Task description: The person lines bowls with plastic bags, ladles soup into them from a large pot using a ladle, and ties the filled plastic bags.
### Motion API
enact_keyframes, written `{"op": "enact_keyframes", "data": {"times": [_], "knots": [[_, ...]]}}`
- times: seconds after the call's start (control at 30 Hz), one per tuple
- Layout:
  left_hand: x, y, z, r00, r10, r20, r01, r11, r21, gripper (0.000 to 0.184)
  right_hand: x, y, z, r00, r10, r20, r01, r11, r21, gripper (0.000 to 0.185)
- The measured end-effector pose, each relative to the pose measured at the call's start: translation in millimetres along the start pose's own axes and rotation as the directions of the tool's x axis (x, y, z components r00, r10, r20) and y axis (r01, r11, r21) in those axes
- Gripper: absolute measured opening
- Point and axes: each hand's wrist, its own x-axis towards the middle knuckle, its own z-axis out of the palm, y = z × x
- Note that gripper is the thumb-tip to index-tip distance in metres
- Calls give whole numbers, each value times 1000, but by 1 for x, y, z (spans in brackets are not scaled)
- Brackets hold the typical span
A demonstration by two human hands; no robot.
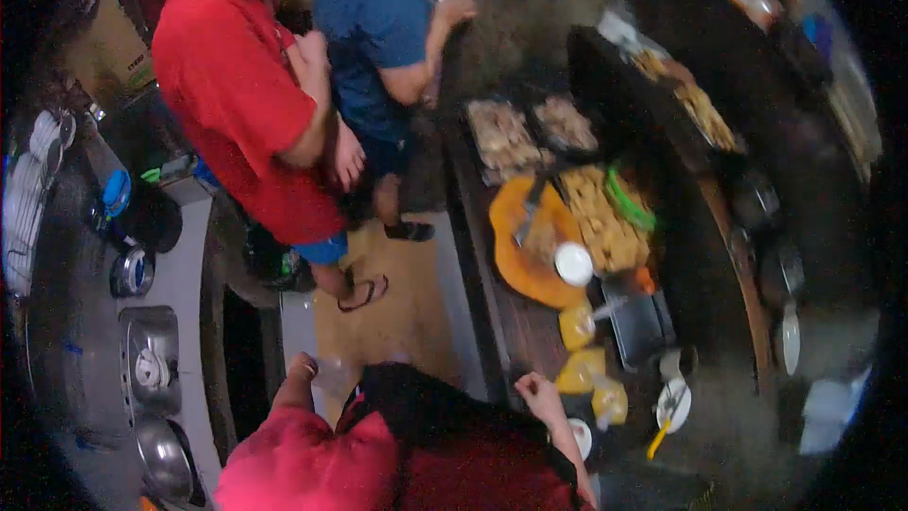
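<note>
My left hand (303, 365) hangs low beside my pink sleeve, over the floor; it is small and blurred, and its fingers do not show clearly. At the near edge of the dark table is my right hand (537, 392), its fingers curled together; anything between them is too blurred to make out. Yellow pouches (583, 371) lie just beyond that hand. Farther up is an orange cutting board (511, 255) bearing a broad-bladed knife (529, 212) and a round white lid or tub (573, 264). Beside the board sit yellowish food pieces (605, 227).
Two trays of meat-like pieces (501, 132) stand farther along the table. A black tray (639, 326) and a white dish with a yellow-handled utensil (672, 405) are to the right. Two people, in a red shirt (227, 85) and a blue shirt (364, 14), stand ahead. A sink (128, 360) is at left.
</note>
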Motion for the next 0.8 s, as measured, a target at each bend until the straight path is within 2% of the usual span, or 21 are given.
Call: {"op": "enact_keyframes", "data": {"times": [0.03, 0.07, 0.1, 0.13, 0.2, 0.23, 0.27, 0.3, 0.33, 0.37, 0.4, 0.43, 0.47, 0.53, 0.57, 0.63, 0.67, 0.7, 0.73, 0.77, 0.8], "knots": [[9, 7, -23, 1000, 15, -20, -15, 1000, 28, 20, 32, -31, 6, 995, -68, 76, 72, 996, -54, 12], [17, 20, -51, 997, 58, -48, -56, 997, 46, 20, 63, -61, 12, 993, -84, 82, 89, 994, -62, 12], [17, 40, -79, 997, 52, -58, -50, 998, 34, 20, 96, -89, 17, 982, -168, 88, 176, 979, -101, 12], [21, 61, -115, 975, 176, -135, -171, 984, 50, 18, 128, -116, 23, 965, -247, 91, 258, 957, -132, 12], [35, 106, -182, 866, 421, -269, -401, 907, 128, 16, 182, -166, 30, 941, -324, 101, 335, 934, -123, 12], [51, 134, -197, 865, 417, -278, -444, 895, -39, 16, 206, -187, 33, 915, -384, 121, 397, 910, -122, 12], [32, 171, -229, 757, 468, -456, -458, 878, 141, 21, 227, -206, 37, 917, -383, 115, 396, 911, -120, 12], [52, 198, -244, 836, 505, -214, -498, 863, 90, 19, 248, -224, 42, 912, -396, 108, 399, 917, -8, 13], [59, 227, -259, 773, 574, -270, -600, 799, -17, 21, 268, -239, 46, 908, -406, 101, 396, 912, 102, 13], [61, 254, -274, 696, 623, -357, -690, 718, -91, 22, 288, -252, 51, 911, -400, 98, 391, 915, 97, 13], [65, 276, -288, 618, 658, -429, -765, 629, -138, 23, 309, -265, 57, 891, -436, 126, 413, 893, 177, 12], [74, 294, -303, 552, 678, -486, -821, 543, -175, 25, 330, -276, 61, 867, -475, 151, 430, 866, 255, 12], [81, 311, -319, 491, 686, -537, -864, 461, -201, 27, 346, -293, 57, 867, -473, 156, 429, 868, 249, 12], [101, 337, -348, 401, 662, -632, -914, 330, -235, 31, 362, -329, 36, 772, -619, 142, 581, 778, 239, 11], [115, 349, -358, 358, 633, -686, -933, 274, -234, 33, 368, -337, 26, 766, -624, 156, 585, 776, 235, 11], [151, 369, -376, 263, 533, -804, -963, 196, -184, 37, 390, -349, 5, 612, -781, 124, 735, 619, 276, 14], [170, 375, -385, 220, 474, -853, -971, 189, -146, 39, 404, -343, 0, 601, -788, 136, 738, 612, 284, 14], [168, 378, -413, 197, 438, -877, -973, 197, -121, 41, 418, -329, -1, 631, -765, 125, 754, 643, 131, 16], [157, 375, -431, 379, 520, -765, -923, 275, -270, 42, 432, -315, -1, 660, -744, 106, 749, 662, -23, 19], [123, 368, -471, 550, 577, -604, -835, 394, -384, 44, 446, -303, -5, 655, -746, 116, 752, 659, -8, 19], [88, 361, -511, 681, 601, -418, -731, 525, -437, 45, 458, -291, -10, 718, -656, 233, 688, 720, -93, 21]]}}
